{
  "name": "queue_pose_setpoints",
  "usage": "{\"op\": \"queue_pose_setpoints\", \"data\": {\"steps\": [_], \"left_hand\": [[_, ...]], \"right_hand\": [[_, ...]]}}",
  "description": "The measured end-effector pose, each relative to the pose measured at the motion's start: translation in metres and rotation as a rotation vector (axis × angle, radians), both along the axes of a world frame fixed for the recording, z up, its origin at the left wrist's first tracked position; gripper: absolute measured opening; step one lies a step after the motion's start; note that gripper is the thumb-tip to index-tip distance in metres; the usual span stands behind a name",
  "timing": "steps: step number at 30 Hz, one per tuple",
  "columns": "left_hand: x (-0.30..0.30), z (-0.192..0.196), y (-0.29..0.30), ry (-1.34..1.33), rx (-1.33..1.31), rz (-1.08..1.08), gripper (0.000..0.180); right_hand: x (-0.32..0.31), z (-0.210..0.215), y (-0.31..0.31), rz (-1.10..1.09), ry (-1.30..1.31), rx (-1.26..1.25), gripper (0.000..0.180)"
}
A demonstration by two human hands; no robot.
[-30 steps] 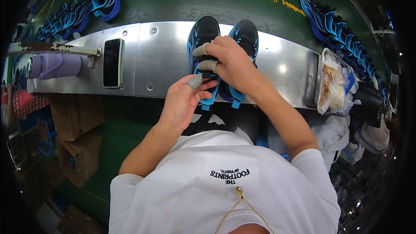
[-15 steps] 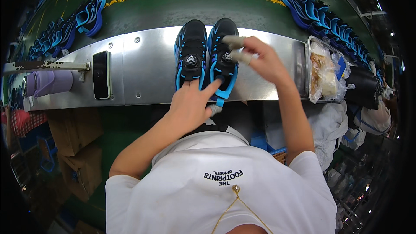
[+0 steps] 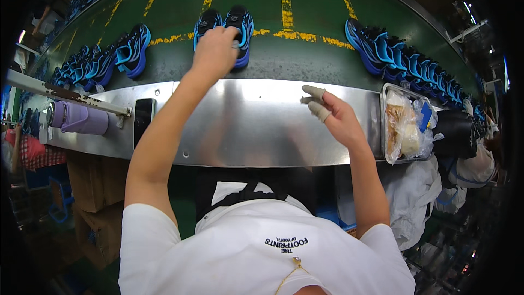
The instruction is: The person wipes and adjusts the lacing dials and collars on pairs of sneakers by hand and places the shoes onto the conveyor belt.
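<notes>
Out on the green belt, my left hand (image 3: 215, 53) is closed on a pair of black and blue sneakers (image 3: 245, 28). Its fingers sit at the heel ends, and the hand hides much of the shoes' openings. The toes point away from me. Over the metal ledge (image 3: 256, 125), my right hand (image 3: 337, 116) hangs with fingers apart and nothing in them. Pale finger covers wrap its thumb and at least one finger.
Rows of similar sneakers stand on the belt at the left (image 3: 131, 52) and right (image 3: 382, 49). On the ledge are a phone (image 3: 144, 117), a lilac bottle (image 3: 87, 118) and a metal tray (image 3: 388, 155) of plastic bags. A rusty white bar (image 3: 71, 95) crosses the left side.
The sneakers have gone from the metal ledge to the green belt, farther away and slightly left, with my left hand. My right hand has drawn back from them, nearer to me.
</notes>
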State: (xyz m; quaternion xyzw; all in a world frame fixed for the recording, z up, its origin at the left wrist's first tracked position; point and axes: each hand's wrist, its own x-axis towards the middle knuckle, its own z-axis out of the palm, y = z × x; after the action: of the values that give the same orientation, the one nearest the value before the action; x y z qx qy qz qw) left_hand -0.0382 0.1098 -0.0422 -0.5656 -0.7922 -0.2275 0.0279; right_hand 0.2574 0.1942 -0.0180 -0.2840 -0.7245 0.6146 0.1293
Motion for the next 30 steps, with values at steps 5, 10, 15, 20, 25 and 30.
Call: {"op": "queue_pose_setpoints", "data": {"steps": [5,10,15,20,25,30], "left_hand": [[0.076,0.03,-0.03,-0.711,-0.411,-0.545,0.058],[0.095,0.032,-0.056,-0.869,-0.516,-0.48,0.053],[0.128,0.024,-0.072,-0.36,-0.468,-0.564,0.021],[0.138,0.065,-0.087,-0.301,-0.232,-0.479,0.022],[0.096,0.168,-0.132,-0.142,0.482,-0.555,0.069],[0.073,0.203,-0.176,0.045,0.48,-0.415,0.066]], "right_hand": [[0.003,0.005,-0.016,0.179,0.02,0.124,0.046],[0.004,0.021,-0.061,0.328,-0.144,0.388,0.056],[0.005,0.026,-0.081,0.357,-0.02,0.224,0.07],[0.004,0.05,-0.071,0.31,0.222,-0.424,0.071],[0.035,0.14,-0.042,0.288,0.649,0.568,0.094],[0.066,0.202,-0.019,0.392,0.773,1.11,0.099]]}}
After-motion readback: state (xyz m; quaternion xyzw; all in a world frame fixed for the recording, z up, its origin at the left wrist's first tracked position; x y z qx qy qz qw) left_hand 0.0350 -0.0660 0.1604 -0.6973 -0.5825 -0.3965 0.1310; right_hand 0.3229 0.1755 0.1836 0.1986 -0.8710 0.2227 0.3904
